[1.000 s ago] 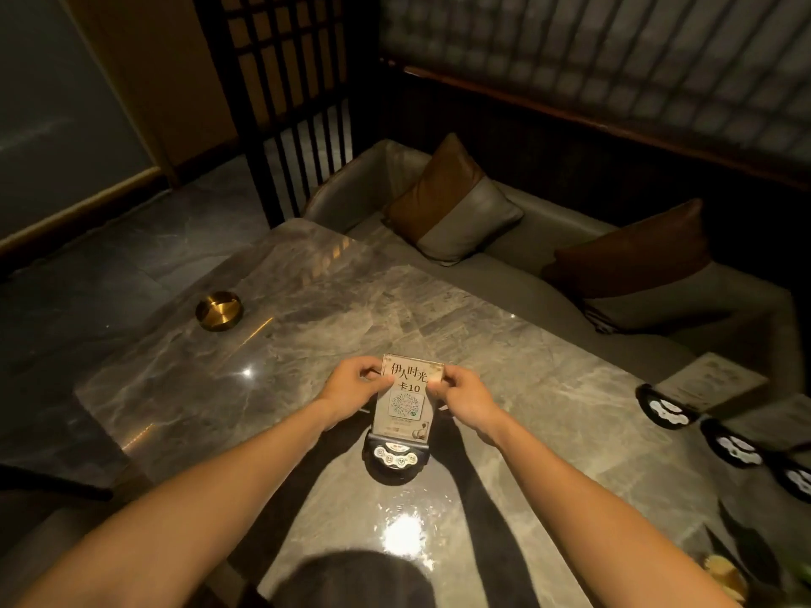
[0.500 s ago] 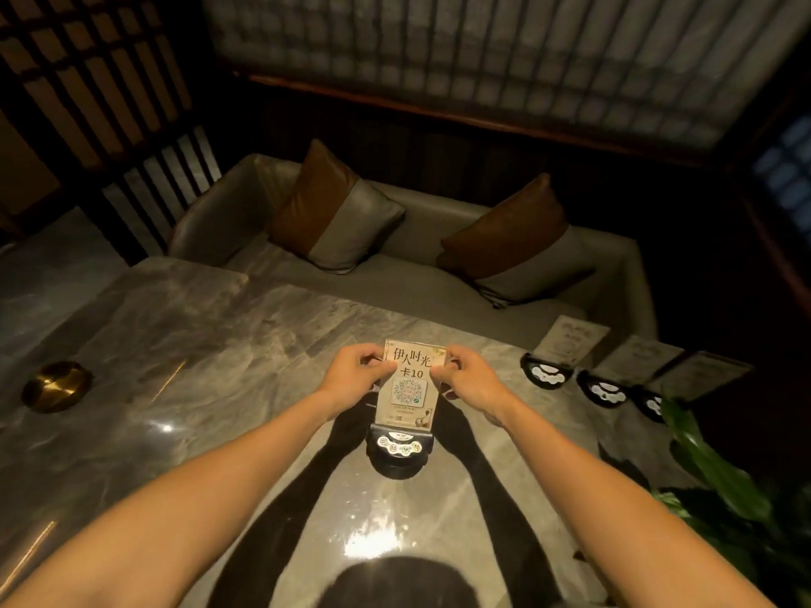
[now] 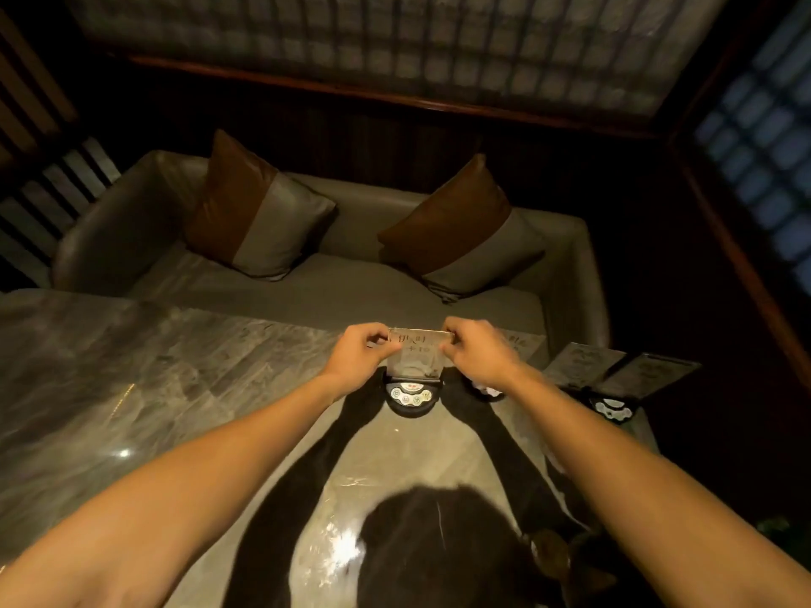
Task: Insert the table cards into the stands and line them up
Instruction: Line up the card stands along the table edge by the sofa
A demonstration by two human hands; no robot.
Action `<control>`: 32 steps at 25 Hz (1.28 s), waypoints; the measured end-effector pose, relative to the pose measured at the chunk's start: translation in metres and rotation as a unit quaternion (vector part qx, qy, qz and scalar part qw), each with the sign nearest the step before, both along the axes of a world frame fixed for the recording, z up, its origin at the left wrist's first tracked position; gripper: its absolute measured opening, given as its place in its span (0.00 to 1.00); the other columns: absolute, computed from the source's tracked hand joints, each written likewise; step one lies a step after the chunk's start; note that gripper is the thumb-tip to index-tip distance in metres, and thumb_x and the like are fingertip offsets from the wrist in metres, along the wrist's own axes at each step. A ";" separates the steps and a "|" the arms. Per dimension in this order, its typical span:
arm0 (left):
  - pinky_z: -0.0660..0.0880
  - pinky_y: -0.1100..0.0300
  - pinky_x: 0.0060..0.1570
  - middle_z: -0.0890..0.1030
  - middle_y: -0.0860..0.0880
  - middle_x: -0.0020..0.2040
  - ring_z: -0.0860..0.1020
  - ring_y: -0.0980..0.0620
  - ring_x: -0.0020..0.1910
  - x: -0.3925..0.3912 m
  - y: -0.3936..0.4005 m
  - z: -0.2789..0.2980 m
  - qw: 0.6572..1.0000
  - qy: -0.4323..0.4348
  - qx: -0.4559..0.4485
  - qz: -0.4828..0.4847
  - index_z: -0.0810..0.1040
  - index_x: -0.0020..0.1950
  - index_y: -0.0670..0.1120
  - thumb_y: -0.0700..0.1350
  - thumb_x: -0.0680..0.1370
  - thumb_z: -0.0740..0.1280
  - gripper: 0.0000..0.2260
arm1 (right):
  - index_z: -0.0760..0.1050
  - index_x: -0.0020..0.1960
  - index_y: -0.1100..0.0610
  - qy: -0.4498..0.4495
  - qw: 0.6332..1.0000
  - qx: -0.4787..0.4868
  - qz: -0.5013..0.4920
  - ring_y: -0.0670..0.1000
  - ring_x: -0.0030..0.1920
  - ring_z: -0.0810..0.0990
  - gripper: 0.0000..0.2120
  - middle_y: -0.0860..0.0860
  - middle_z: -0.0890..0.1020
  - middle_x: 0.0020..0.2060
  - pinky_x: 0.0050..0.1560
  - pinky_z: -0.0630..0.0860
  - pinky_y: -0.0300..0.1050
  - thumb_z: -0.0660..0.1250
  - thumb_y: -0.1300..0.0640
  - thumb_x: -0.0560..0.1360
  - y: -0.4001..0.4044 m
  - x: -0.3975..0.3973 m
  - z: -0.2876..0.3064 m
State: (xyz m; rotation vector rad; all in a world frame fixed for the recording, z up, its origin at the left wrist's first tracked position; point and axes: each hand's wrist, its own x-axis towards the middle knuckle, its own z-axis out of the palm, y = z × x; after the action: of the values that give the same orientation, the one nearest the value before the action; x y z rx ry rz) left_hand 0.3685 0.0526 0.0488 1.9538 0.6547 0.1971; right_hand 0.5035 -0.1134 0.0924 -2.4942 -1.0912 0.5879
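Head view, looking down past two bare forearms stretched over a glossy grey marble tabletop [image 3: 166, 388], where the shadow of the person's head falls nearest the camera. Further out, the left hand [image 3: 357, 359] and right hand [image 3: 476, 357] each pinch a top corner of one table card [image 3: 414, 357], the grip of both closed on its upper edge. That card stands upright with its lower edge in the slot of a dark round stand [image 3: 410, 397] that rests on the tabletop between the wrists. Its printing is blurred. Judged from this, the card is seated or nearly so, and pressing it home and squaring it remain. To the right, two more cards [image 3: 614, 373] already lean in stands [image 3: 612, 408] in a row near the tabletop's far right edge; another base peeks out under the right hand, so the row looks mostly built. Nothing lies between this stand and that row except the right wrist itself. Beyond the tabletop is a grey sofa [image 3: 351, 287] with two brown and grey cushions [image 3: 259, 217], then a dark lattice wall
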 end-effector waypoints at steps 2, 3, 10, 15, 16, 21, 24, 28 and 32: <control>0.71 0.74 0.37 0.82 0.54 0.44 0.78 0.58 0.45 0.023 -0.001 -0.009 1.000 0.009 0.008 -0.004 0.80 0.41 0.52 0.44 0.77 0.72 0.06 | 0.76 0.46 0.51 -0.060 0.998 -0.019 0.027 0.55 0.46 0.82 0.03 0.52 0.85 0.45 0.44 0.80 0.55 0.65 0.56 0.79 -0.001 0.023 -0.007; 0.71 0.73 0.38 0.82 0.54 0.43 0.78 0.58 0.44 0.031 -0.002 -0.012 1.000 0.009 0.011 -0.002 0.79 0.39 0.54 0.44 0.76 0.73 0.08 | 0.76 0.46 0.53 -0.083 0.995 -0.028 0.041 0.57 0.46 0.82 0.04 0.54 0.85 0.44 0.48 0.78 0.53 0.64 0.56 0.79 -0.002 0.031 -0.009; 0.73 0.63 0.45 0.84 0.51 0.44 0.80 0.55 0.44 0.074 -0.002 -0.043 0.999 0.029 0.013 0.007 0.80 0.42 0.54 0.46 0.75 0.74 0.06 | 0.77 0.46 0.52 -0.103 0.990 -0.074 0.055 0.56 0.55 0.82 0.05 0.52 0.85 0.44 0.77 0.55 0.61 0.63 0.57 0.79 -0.005 0.065 -0.032; 0.71 0.66 0.41 0.82 0.56 0.38 0.77 0.61 0.38 0.078 -0.007 -0.054 0.999 0.035 -0.017 -0.001 0.79 0.38 0.55 0.44 0.76 0.73 0.09 | 0.79 0.48 0.53 -0.114 0.986 -0.103 0.064 0.57 0.56 0.82 0.08 0.54 0.86 0.45 0.77 0.51 0.65 0.62 0.56 0.81 -0.005 0.072 -0.044; 0.71 0.66 0.41 0.82 0.56 0.38 0.77 0.61 0.38 0.079 -0.006 -0.054 0.999 0.032 -0.022 -0.001 0.80 0.39 0.55 0.44 0.76 0.73 0.09 | 0.79 0.48 0.53 -0.111 0.987 -0.101 0.058 0.57 0.56 0.82 0.08 0.54 0.86 0.45 0.77 0.51 0.65 0.61 0.56 0.81 -0.005 0.073 -0.046; 0.74 0.71 0.41 0.83 0.54 0.44 0.80 0.57 0.44 0.088 -0.002 -0.043 0.996 0.075 -0.027 -0.031 0.82 0.48 0.48 0.42 0.76 0.73 0.03 | 0.76 0.64 0.51 -0.067 0.994 -0.084 0.035 0.54 0.64 0.79 0.13 0.52 0.85 0.57 0.78 0.47 0.66 0.65 0.52 0.80 -0.016 0.082 -0.046; 0.75 0.61 0.52 0.83 0.53 0.52 0.79 0.55 0.52 0.094 -0.001 -0.031 0.989 0.106 0.063 -0.080 0.81 0.59 0.48 0.47 0.74 0.75 0.15 | 0.68 0.74 0.53 -0.071 0.996 -0.046 0.006 0.56 0.70 0.74 0.26 0.55 0.78 0.67 0.78 0.53 0.62 0.69 0.50 0.78 -0.032 0.091 -0.035; 0.77 0.58 0.57 0.83 0.50 0.59 0.80 0.53 0.56 0.111 -0.011 -0.013 0.974 0.111 0.129 -0.149 0.79 0.65 0.47 0.44 0.74 0.75 0.19 | 0.72 0.71 0.54 -0.028 0.996 -0.087 -0.014 0.56 0.60 0.80 0.22 0.55 0.82 0.62 0.64 0.75 0.57 0.68 0.55 0.78 -0.056 0.100 -0.033; 0.77 0.51 0.56 0.84 0.47 0.56 0.81 0.46 0.56 0.123 -0.024 -0.012 0.950 0.147 0.207 -0.183 0.81 0.61 0.47 0.45 0.77 0.71 0.13 | 0.77 0.61 0.53 -0.049 0.991 -0.121 -0.034 0.59 0.53 0.82 0.13 0.57 0.84 0.55 0.51 0.79 0.53 0.63 0.60 0.78 -0.064 0.102 -0.037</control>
State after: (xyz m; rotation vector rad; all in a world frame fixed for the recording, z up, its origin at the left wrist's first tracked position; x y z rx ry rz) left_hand 0.4917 0.0282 0.0367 2.5000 0.4473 -0.2101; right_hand 0.6055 -0.1772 0.0550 -2.7840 -1.0168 0.6175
